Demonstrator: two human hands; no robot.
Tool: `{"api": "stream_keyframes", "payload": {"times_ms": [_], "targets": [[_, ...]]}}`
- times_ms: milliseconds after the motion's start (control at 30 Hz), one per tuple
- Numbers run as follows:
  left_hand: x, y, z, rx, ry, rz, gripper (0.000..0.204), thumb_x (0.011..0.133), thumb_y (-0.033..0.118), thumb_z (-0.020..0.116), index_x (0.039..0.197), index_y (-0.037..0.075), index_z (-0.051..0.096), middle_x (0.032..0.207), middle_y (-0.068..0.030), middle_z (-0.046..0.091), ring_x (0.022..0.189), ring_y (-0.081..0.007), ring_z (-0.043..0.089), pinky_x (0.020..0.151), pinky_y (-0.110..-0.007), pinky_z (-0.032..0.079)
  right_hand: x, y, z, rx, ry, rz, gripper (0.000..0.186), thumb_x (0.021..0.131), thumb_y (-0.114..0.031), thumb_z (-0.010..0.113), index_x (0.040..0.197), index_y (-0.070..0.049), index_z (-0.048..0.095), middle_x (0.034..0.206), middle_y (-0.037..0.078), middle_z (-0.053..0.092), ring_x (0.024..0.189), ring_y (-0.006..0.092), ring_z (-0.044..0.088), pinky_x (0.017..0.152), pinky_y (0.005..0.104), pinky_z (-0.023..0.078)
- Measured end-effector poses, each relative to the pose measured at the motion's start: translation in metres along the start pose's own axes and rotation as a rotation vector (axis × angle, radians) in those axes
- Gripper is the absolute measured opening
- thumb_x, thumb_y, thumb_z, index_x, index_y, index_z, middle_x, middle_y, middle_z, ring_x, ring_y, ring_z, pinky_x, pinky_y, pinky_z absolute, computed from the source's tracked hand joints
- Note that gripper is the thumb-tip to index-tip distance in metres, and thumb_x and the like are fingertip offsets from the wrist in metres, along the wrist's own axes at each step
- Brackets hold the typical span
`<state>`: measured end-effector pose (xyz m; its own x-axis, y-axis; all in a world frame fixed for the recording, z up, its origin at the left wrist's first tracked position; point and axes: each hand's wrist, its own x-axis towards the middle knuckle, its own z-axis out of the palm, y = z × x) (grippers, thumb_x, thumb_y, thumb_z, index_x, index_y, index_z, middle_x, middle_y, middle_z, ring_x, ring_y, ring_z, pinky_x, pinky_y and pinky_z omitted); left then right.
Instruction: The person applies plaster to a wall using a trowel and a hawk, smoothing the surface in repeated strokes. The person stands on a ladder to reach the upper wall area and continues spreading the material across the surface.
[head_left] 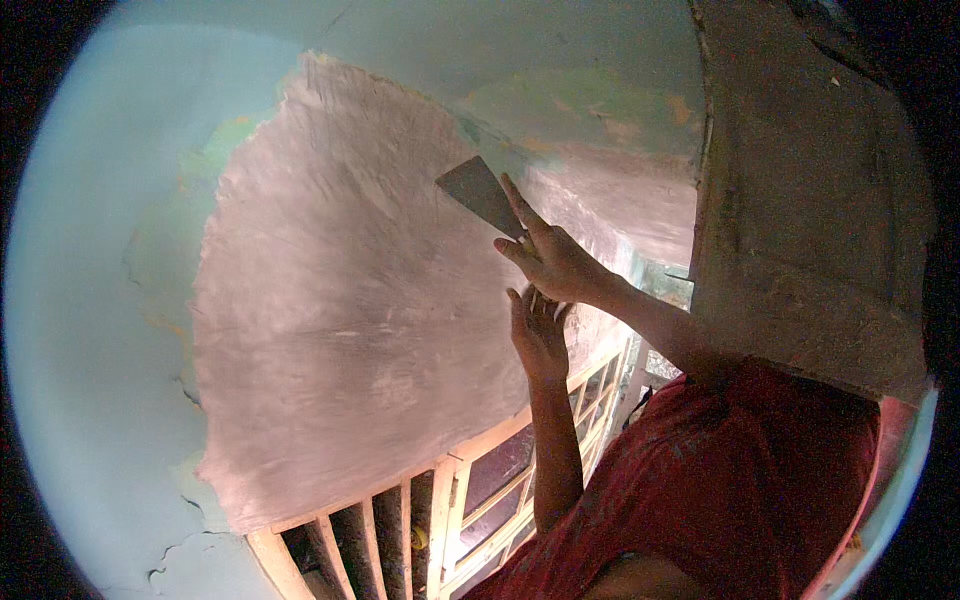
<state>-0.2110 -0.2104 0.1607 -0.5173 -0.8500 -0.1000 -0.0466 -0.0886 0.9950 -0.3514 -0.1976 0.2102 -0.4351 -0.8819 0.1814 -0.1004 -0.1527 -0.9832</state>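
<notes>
A putty knife (478, 195) with a broad, dark, flat blade is in my right hand (560, 262), its handle mostly covered by the fingers. One finger stretches along the blade, and the thumb points left. Behind the blade spreads a large patch of pinkish plaster (320, 270) with streaks across it; whether the blade touches it I cannot tell. Just below the right hand, my left hand (541, 340) is raised with its fingers up, loosely bent and apart, and nothing shows in it. Its fingertips come close to the right wrist; contact is unclear.
Blue-green painted wall (110, 280) with cracks surrounds the plaster at the left. Below lies a cream wooden window frame (450, 500) with upright bars and panes. A brownish, rough flat surface (810, 220) juts in at the right. My red clothing (720, 480) fills the lower right.
</notes>
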Motion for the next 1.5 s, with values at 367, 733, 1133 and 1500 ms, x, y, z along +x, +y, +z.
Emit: {"api": "stream_keyframes", "payload": {"times_ms": [367,733,1133,1500], "targets": [[0.087,0.048,0.037,-0.92,-0.237,-0.133,0.048,0.103,0.038,0.039,0.126,-0.003,0.049,0.112,-0.0146,0.058,0.101,-0.0209,0.058,0.085,-0.034,0.049,0.015,-0.009,-0.004,0.165,-0.015,0.136,0.05,0.103,-0.034,0.043,0.144,-0.005,0.04,0.072,0.012,0.061,0.047,0.0111,0.055,0.052,0.0253,0.049],[0.107,0.077,0.074,-0.49,0.305,-0.2,0.03,0.103,0.025,0.044,0.104,-0.002,0.059,0.076,-0.0059,0.06,0.059,-0.0118,0.057,0.049,-0.024,0.046,0.034,0.018,0.004,0.084,0.168,-0.003,0.046,0.102,-0.035,0.046,0.118,0.007,0.054,0.084,0.015,0.06,0.076,0.0232,0.063,0.073,0.0364,0.051],[0.121,0.064,0.048,-0.028,-0.066,0.369,0.021,0.1,0.017,0.05,0.097,-0.002,0.058,0.082,-0.0039,0.059,0.069,-0.0093,0.057,0.055,-0.024,0.045,0.055,-0.009,-0.015,0.296,0.016,0.051,0.037,0.102,-0.034,0.045,0.106,0.001,0.056,0.083,0.007,0.057,0.081,0.0202,0.062,0.077,0.0333,0.052],[0.124,0.084,0.036,0.17,-0.082,0.409,0.018,0.098,0.012,0.049,0.096,-0.002,0.059,0.082,-0.0054,0.06,0.069,-0.0091,0.058,0.055,-0.024,0.046,0.066,-0.033,-0.022,0.443,-0.024,0.14,0.032,0.103,-0.029,0.044,0.109,0.001,0.056,0.072,0.008,0.058,0.071,0.007,0.055,0.066,0.0253,0.047]]}}
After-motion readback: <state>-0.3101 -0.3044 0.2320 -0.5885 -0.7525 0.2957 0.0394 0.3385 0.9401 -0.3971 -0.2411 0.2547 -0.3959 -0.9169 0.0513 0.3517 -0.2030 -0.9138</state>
